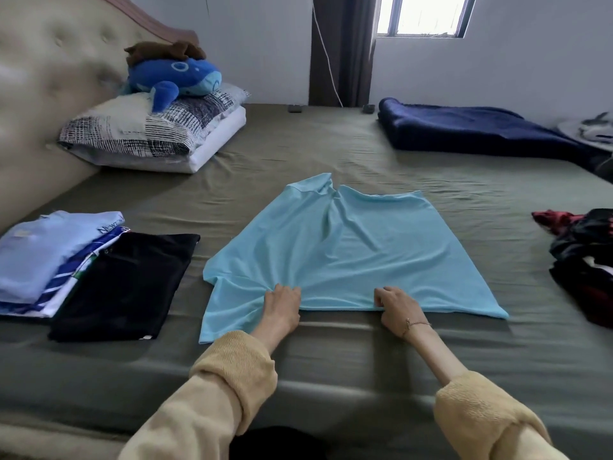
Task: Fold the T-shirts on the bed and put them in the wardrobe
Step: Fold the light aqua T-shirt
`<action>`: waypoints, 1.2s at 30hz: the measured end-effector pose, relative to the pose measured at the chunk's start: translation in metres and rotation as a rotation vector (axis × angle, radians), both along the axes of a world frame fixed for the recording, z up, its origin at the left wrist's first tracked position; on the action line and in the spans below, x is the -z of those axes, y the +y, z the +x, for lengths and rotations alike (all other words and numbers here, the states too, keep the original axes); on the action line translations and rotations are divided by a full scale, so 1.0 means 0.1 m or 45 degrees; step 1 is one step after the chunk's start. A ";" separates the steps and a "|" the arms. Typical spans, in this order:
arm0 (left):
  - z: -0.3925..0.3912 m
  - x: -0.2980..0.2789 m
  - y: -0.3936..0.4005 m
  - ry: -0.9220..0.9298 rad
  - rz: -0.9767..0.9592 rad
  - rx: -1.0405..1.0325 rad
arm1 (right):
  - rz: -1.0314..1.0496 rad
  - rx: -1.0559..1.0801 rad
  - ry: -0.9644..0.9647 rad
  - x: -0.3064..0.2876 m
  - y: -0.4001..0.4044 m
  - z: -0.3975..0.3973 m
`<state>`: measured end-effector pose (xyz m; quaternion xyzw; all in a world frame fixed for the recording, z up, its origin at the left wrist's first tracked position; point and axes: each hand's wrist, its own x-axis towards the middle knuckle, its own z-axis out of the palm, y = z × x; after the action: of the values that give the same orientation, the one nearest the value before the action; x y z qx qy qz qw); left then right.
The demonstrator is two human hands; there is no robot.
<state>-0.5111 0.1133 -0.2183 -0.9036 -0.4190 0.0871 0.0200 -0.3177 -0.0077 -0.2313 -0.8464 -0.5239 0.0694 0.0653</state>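
Across the middle of the bed (331, 144) lies the light blue T-shirt (345, 247), spread flat, its long axis running straight away from the person; both hands pinch its near edge, the left hand (282, 305) amid bunched cloth, the right hand (394, 307) beside it. Folded shirts (49, 257) and a black folded shirt (129, 283) sit to the left, unfolded dark clothes (583, 260) to the right; neither hand looks nearer, so the fold likely goes forward.

bed (331, 144) olive sheet | window (423, 14) bright | wall (497, 68) white
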 end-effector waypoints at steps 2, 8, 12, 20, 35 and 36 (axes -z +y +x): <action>0.06 -0.03 0.00 0.040 0.012 0.011 | -0.020 0.002 0.033 -0.01 -0.04 0.04; 0.36 -0.04 -0.13 -0.106 -0.100 0.116 | 0.181 0.510 0.083 -0.05 -0.31 0.46; 0.72 -0.02 -0.32 -0.208 -0.164 0.244 | 0.237 0.859 0.067 -0.07 -0.61 0.85; 1.54 -0.03 -0.80 -0.284 -0.194 0.501 | 0.218 1.135 0.316 -0.08 -0.92 1.30; 1.94 0.04 -1.16 -0.352 -0.644 0.580 | 0.145 1.147 0.223 -0.15 -1.30 1.45; 1.89 0.03 -1.13 -0.379 -0.666 0.542 | 0.125 1.121 0.135 -0.14 -1.29 1.41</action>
<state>-0.3219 0.0006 -0.2218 -0.9478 -0.1836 0.0529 -0.2551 -0.1762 -0.1366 -0.2172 -0.9800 -0.1123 0.0534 0.1554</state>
